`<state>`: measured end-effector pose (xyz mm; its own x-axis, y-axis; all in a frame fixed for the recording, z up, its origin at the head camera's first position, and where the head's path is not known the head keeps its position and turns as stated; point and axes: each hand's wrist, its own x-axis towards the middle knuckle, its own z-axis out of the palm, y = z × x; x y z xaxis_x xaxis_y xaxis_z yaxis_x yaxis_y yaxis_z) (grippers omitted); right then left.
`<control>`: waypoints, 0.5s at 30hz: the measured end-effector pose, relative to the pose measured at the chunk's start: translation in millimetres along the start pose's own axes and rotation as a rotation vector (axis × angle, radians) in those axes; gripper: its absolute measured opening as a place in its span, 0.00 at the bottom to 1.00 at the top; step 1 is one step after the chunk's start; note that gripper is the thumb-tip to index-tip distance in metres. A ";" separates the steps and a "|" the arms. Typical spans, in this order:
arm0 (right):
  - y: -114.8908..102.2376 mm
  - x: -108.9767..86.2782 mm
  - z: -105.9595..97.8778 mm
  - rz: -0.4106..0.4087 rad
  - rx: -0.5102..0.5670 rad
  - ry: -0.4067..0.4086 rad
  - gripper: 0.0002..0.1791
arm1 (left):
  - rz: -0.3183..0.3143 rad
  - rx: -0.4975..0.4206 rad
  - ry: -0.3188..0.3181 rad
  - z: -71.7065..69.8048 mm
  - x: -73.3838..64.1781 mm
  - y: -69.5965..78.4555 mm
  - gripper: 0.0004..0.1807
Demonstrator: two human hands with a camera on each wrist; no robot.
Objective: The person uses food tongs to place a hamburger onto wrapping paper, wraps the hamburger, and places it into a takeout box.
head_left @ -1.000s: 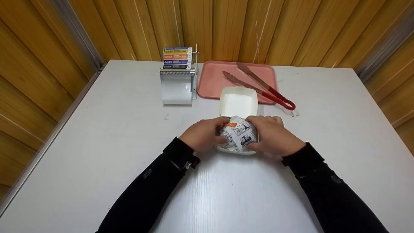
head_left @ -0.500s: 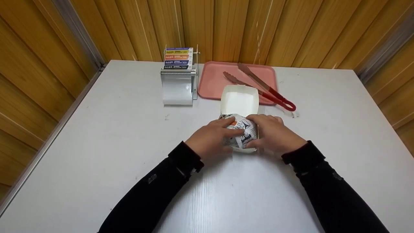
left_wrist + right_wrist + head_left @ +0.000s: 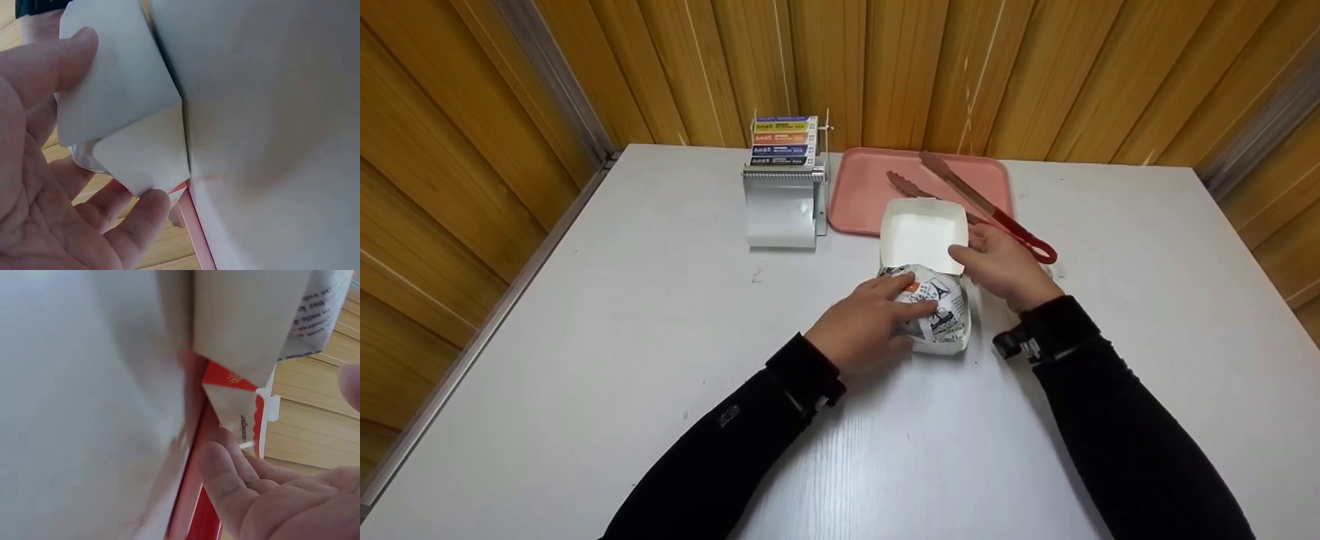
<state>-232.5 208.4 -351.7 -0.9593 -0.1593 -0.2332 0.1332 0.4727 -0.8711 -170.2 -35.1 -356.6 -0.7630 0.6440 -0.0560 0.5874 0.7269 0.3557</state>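
Note:
A white clamshell burger box (image 3: 950,348) stands on the table with its lid (image 3: 924,234) raised at the back. Inside its base lies a burger wrapped in printed paper (image 3: 949,304), with an orange label partly hidden by fingers. My left hand (image 3: 866,322) holds the box from its left side, fingers spread over the wrapped burger; in the left wrist view its thumb (image 3: 79,56) lies against a box wall. My right hand (image 3: 1006,266) is at the lid's right edge. Its fingers (image 3: 222,478) reach behind the lid, near the red printed side, with the thumb apart from them.
Behind the box lies a pink tray (image 3: 859,187) with red-handled tongs (image 3: 960,184) across it, their handle hanging past its edge. A label dispenser (image 3: 781,210) with several coloured rolls stands left of the tray. A wood-panelled wall (image 3: 900,75) borders the table.
My left fingers have spread over the burger, which sits lower in the box. My right hand has left the burger and moved back to the lid's right edge.

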 end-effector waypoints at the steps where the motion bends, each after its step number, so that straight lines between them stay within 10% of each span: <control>1: -1.8 1.5 0.0 -0.003 0.031 -0.006 0.36 | -0.001 -0.004 0.000 0.1 0.3 0.2 0.33; 15: -29.2 1.3 -2.9 -0.075 0.055 0.118 0.37 | -0.033 -0.042 0.003 -1.1 8.7 -5.6 0.32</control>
<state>-238.3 196.9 -325.4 -0.9893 -0.0878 -0.1165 0.0701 0.4146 -0.9073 -180.4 -33.8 -358.1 -0.7827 0.6190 -0.0653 0.5502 0.7370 0.3926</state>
